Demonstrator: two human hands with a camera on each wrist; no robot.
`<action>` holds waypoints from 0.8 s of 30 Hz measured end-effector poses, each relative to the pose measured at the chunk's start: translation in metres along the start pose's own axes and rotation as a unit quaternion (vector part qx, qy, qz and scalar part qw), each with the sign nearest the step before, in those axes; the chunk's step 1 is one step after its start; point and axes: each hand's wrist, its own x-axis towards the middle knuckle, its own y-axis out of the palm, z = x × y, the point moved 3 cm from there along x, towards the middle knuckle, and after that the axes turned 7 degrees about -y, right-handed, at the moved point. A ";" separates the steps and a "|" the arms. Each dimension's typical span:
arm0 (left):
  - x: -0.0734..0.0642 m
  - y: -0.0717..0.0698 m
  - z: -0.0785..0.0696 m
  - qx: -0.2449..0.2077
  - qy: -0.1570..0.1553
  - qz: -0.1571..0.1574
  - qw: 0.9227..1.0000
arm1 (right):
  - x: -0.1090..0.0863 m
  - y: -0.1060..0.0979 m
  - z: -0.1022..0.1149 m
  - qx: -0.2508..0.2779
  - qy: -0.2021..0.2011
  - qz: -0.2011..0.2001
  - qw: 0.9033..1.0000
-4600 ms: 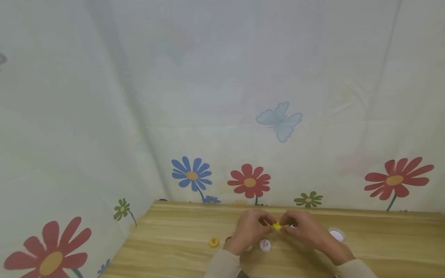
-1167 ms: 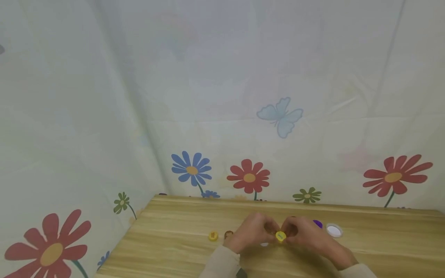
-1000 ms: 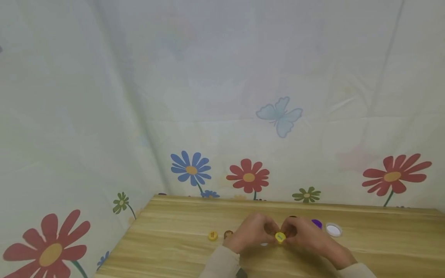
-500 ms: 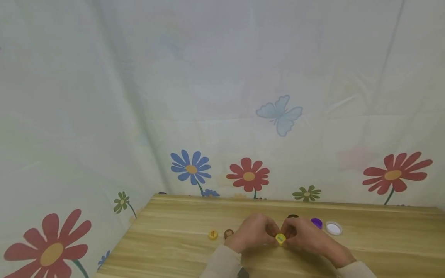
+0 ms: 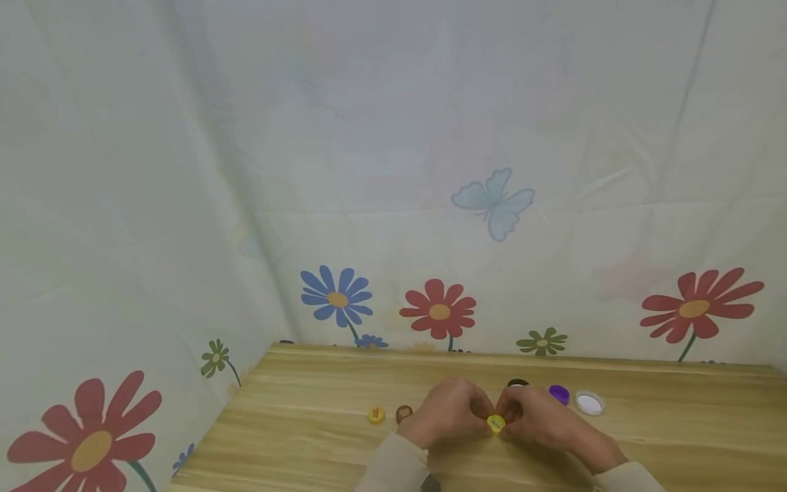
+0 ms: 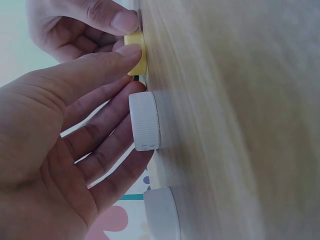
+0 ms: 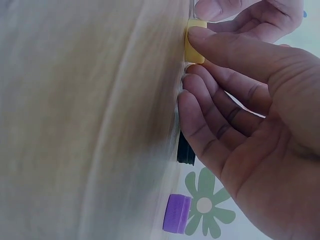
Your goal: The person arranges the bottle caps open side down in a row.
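Yellow cap (image 5: 496, 424) sits between our two hands, low over the wooden table (image 5: 307, 430), its marked face turned up toward the head camera; we cannot tell whether its underside touches the wood. Our left hand (image 5: 451, 410) pinches it from one side and our right hand (image 5: 536, 415) from the other, with a thumb on the near side and fingers behind, so both grips are closed on the cap. For this close, two-handed hold, we judge that light, equal pressure from both thumbs would serve best, since an uneven pinch could tilt or twist so small a thing.

We should mind our spare fingers too: in the left wrist view, a ribbed white cap (image 6: 144, 121) stands right beside the left fingers, perhaps touching, and could be nudged. A second white cap (image 6: 161, 215) is near it. On the other side, a dark cap (image 7: 186, 150) is just beside the right fingers, then come a purple cap (image 5: 559, 394) and a white disc in a clear rim (image 5: 590, 403). Near our left wrist lies a brown cap (image 5: 404, 414), with another yellow cap (image 5: 376, 415) farther out.
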 end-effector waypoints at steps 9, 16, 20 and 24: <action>0.000 -0.002 0.004 -0.015 -0.001 0.007 1.000 | 0.001 -0.001 0.002 0.000 -0.005 0.003 1.000; 0.001 -0.004 0.007 -0.061 -0.001 -0.003 0.998 | -0.001 -0.010 0.004 -0.035 -0.005 -0.007 0.999; 0.003 -0.004 0.008 -0.076 -0.002 -0.011 0.997 | -0.002 -0.017 0.003 -0.023 0.013 -0.010 1.000; 0.006 -0.003 0.007 -0.069 0.000 -0.027 0.997 | -0.002 -0.025 -0.001 -0.010 0.018 -0.020 1.000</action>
